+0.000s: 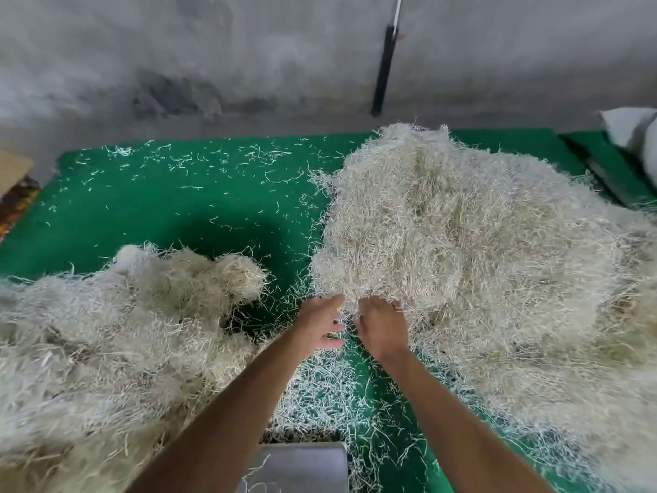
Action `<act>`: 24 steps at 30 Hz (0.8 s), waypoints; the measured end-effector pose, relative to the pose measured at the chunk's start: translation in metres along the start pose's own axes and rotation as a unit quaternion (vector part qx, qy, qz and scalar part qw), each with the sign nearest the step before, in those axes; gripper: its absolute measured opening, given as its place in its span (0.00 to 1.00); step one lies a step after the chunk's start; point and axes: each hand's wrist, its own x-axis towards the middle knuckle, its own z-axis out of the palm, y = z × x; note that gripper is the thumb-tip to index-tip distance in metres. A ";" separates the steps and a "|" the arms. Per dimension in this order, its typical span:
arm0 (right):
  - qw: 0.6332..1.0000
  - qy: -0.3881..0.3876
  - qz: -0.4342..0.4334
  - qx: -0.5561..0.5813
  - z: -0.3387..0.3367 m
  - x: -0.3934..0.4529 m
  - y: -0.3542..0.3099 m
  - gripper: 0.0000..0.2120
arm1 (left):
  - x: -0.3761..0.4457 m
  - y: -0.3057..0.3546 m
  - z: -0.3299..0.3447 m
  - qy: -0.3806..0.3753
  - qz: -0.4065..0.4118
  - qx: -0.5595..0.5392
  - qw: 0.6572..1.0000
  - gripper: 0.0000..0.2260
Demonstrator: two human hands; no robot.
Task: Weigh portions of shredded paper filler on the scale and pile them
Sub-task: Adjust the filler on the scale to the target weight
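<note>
A big heap of pale shredded paper filler [480,243] fills the right half of the green mat [177,208]. A second, lower pile of filler [106,332] lies at the left. Both of my hands reach to the near left foot of the big heap. My left hand [320,323] is open, palm turned inward, fingers spread, touching loose strands. My right hand [382,327] is palm down with its fingertips dug into the heap's edge. The scale's steel pan [302,467] shows at the bottom centre, with a few stray strands on it.
Loose strands litter the mat between the piles and in front of the scale. A grey wall stands behind, with a black rod [382,72] leaning on it. A white sack [636,137] sits at far right, a cardboard edge [14,169] at far left.
</note>
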 end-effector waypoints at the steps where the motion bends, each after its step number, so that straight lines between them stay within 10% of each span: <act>1: 0.998 0.035 -0.012 0.059 0.002 -0.011 -0.004 0.09 | -0.005 -0.004 -0.001 -0.025 -0.026 -0.039 0.999 0.25; 5: 0.962 0.092 -0.073 0.248 -0.016 -0.069 -0.041 0.12 | -0.043 -0.004 0.001 -0.104 -0.048 -0.087 0.990 0.31; 8: 0.930 0.115 -0.104 0.333 -0.031 -0.114 -0.059 0.11 | -0.072 -0.011 0.010 -0.020 -0.063 -0.013 0.998 0.26; 11: 0.868 0.162 -0.011 0.468 -0.060 -0.138 -0.060 0.15 | -0.095 -0.033 0.006 0.059 0.017 0.049 0.997 0.44; 14: 0.892 0.227 0.057 0.387 -0.089 -0.134 -0.059 0.22 | -0.132 -0.042 -0.009 0.047 0.061 0.070 0.995 0.41; 17: 0.880 0.116 0.116 0.446 -0.108 -0.126 -0.068 0.37 | -0.168 -0.043 -0.031 -0.038 0.092 0.067 0.993 0.07; 21: 0.747 -0.021 0.167 0.643 -0.111 -0.133 -0.097 0.39 | -0.192 -0.028 -0.039 -0.010 0.147 -0.033 0.989 0.07; 24: 0.807 0.003 0.117 0.579 -0.100 -0.147 -0.112 0.34 | -0.201 -0.009 -0.038 0.007 0.175 -0.090 0.980 0.14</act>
